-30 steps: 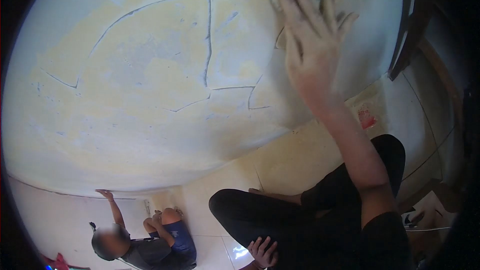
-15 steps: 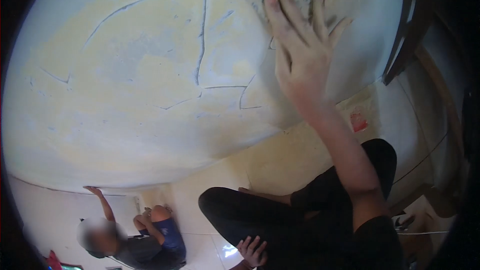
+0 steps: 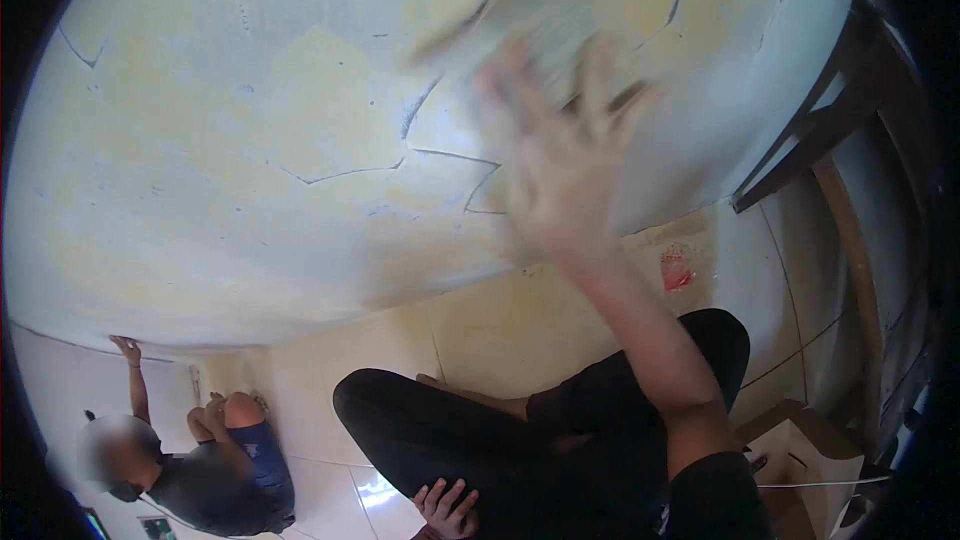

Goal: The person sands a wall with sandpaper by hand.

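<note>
Sheet: a thin, pale grey-green sheet (image 3: 545, 25), blurred, with a browner strip along its upper-left edge; any marks on it are too smeared to read.
Sheet's place: against the wall (image 3: 300, 120), under the fingers of the right hand (image 3: 565, 155) and reaching out past their tips, mostly up and to the left in the view.
Right hand: open, fingers spread over the sheet; blur hides how firmly it presses.
Left hand: open and loosely bent, resting on the dark trousers (image 3: 480, 440), well apart from the sheet (image 3: 545, 25); the hand (image 3: 447, 508) holds nothing visible.
Wall: patchy yellow and bluish white, with dark grooves, some just beside the sheet.
Floor: pale tiles (image 3: 330, 390), with a red patch (image 3: 677, 268) near the wall's foot.
Right side: an open cardboard box (image 3: 825, 455) near the sleeve.
Far left: another person (image 3: 205, 485), seated, one hand raised to the wall.
</note>
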A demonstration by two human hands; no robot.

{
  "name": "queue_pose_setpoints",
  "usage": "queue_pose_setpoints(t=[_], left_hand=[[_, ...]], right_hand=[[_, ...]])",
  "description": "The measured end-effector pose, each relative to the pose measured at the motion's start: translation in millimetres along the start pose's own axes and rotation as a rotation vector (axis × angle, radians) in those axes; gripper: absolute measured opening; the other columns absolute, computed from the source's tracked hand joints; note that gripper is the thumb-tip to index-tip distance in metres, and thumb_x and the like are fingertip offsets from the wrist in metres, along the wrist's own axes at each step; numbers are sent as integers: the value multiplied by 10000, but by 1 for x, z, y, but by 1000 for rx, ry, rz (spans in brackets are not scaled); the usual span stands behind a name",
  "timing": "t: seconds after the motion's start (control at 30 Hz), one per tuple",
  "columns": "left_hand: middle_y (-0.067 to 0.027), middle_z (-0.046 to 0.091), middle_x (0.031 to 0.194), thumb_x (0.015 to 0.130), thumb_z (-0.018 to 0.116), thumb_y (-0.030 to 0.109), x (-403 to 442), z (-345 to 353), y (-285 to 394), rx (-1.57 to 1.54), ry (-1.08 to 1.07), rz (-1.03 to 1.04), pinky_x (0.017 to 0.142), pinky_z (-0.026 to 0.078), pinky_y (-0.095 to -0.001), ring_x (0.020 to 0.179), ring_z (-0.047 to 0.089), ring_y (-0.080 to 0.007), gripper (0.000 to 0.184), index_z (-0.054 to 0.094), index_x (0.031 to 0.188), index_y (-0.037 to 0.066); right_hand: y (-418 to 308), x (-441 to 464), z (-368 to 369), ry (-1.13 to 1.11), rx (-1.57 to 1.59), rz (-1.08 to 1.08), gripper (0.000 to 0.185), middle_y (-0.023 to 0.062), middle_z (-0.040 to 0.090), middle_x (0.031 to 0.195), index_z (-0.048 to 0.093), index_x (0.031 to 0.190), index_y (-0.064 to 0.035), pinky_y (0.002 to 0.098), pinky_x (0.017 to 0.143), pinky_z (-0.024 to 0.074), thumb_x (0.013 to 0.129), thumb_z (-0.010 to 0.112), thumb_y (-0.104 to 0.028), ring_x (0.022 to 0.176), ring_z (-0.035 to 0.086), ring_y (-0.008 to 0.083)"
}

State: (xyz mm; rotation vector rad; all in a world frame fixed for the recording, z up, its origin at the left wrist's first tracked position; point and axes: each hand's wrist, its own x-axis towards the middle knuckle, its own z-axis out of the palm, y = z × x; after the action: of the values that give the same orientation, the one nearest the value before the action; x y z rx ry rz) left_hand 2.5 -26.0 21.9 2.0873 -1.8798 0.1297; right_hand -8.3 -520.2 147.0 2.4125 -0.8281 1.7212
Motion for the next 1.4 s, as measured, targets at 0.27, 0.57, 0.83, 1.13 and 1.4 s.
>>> queue_pose_setpoints(t=[0.27, 0.57, 0.83, 1.13, 1.4], left_hand=[[-128, 588, 1264, 837, 521, 260, -7, -2, -6, -45, 14, -11, 1033, 274, -525, 1224, 470, -356, 345, 678, 1111, 120], [-125, 567, 1291, 811, 571, 275, -5, -7, -9, -68, -43, 11, 1014, 280, -542, 1242, 442, -355, 357, 675, 1113, 116], [-131, 560, 1297, 809, 570, 263, -4, -1, -7, -75, -16, -2, 1010, 284, -554, 1240, 443, -361, 361, 669, 1120, 109], [-137, 581, 1269, 835, 536, 262, -3, -1, -3, -65, 11, -7, 1001, 300, -556, 1209, 476, -371, 346, 674, 1108, 102], [-143, 551, 1306, 831, 570, 283, -6, -3, -1, -43, -38, -2, 999, 293, -576, 1236, 447, -383, 360, 657, 1132, 104]], right_hand=[[-5, 32, -10, 74, 21, -6, 466, -50, 419, 1468, 547, 1330, -273, 779, 995, -12, 878, 511, -169, 1394, 257, 424], [-4, 14, -16, -35, -73, -53, 475, -24, 404, 1481, 511, 1365, -252, 779, 1003, 42, 899, 470, -166, 1388, 261, 430], [-1, -9, -5, -87, -36, -251, 440, 118, 431, 1455, 557, 1321, -129, 713, 1047, 87, 883, 524, -114, 1380, 276, 448], [20, 0, -11, 81, -64, -53, 508, 92, 424, 1464, 546, 1340, -174, 710, 1058, 18, 841, 519, -88, 1403, 252, 410], [35, 19, -17, 194, -57, 67, 488, 69, 402, 1480, 552, 1334, -204, 727, 1049, 59, 853, 504, -139, 1397, 257, 414]])
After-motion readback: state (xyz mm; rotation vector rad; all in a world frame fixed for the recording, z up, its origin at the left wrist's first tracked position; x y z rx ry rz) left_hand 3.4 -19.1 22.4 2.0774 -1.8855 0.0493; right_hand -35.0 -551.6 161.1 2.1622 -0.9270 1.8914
